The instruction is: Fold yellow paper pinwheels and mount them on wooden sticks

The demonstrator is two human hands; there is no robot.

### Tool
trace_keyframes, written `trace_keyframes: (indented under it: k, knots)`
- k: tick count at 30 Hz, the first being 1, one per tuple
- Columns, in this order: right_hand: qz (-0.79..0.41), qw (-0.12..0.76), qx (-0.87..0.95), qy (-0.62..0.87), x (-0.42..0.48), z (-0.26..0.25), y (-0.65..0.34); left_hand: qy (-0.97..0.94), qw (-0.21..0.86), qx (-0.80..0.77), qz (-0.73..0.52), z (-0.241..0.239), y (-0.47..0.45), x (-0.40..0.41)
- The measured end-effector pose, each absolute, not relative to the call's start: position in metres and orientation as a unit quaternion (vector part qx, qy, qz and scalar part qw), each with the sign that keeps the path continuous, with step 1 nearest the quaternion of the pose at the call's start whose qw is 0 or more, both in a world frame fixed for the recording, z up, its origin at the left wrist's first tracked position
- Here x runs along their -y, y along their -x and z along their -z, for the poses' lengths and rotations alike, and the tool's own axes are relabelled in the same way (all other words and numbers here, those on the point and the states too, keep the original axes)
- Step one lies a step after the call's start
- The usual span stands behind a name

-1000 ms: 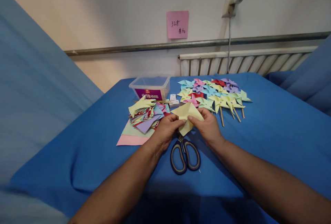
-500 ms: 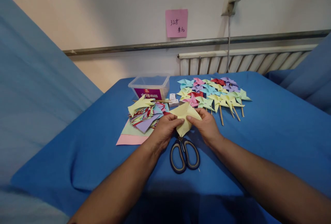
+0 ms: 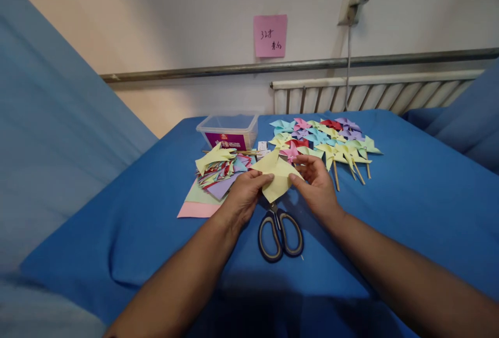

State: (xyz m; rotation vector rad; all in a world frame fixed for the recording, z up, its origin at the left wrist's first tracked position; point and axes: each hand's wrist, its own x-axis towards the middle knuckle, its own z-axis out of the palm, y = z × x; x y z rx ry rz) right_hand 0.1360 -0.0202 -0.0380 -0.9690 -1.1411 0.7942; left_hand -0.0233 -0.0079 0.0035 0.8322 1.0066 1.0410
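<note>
A pale yellow paper square (image 3: 275,179) is held up over the blue cloth between both hands. My left hand (image 3: 242,197) pinches its left edge, and my right hand (image 3: 317,184) grips its right side with fingers curled over the top. Black-handled scissors (image 3: 279,231) lie shut on the cloth just below the paper. Left of my hands sits a heap of cut coloured paper pieces (image 3: 220,170) on flat pink and green sheets (image 3: 195,205).
Several finished paper pinwheels on wooden sticks (image 3: 325,143) lie behind my right hand. A clear plastic box (image 3: 228,130) stands at the back, with thin wooden sticks before it. Beyond the blue-covered table (image 3: 409,197) are a radiator and a pink note (image 3: 270,35) on the wall.
The yellow paper has been raised slightly and turned flatter toward me. My right hand's fingers shifted up along its right edge. The scissors have not moved.
</note>
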Motion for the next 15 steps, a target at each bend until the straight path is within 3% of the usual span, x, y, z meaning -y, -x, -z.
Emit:
trace_keyframes:
  k: [6, 11, 15]
  knots:
    - [-0.139, 0.547, 0.716, 0.41, 0.033, 0.03, -0.139, -0.347, 0.677, -0.434, -0.483, -0.006, 0.028, 0.005]
    - [-0.075, 0.45, 0.79, 0.41, 0.039, 0.027, -0.135, -0.32, 0.716, -0.386, -0.486, -0.001, 0.032, 0.001]
    - [-0.044, 0.449, 0.796, 0.405, 0.037, 0.026, -0.134, -0.306, 0.749, -0.365, -0.46, 0.001, 0.032, -0.001]
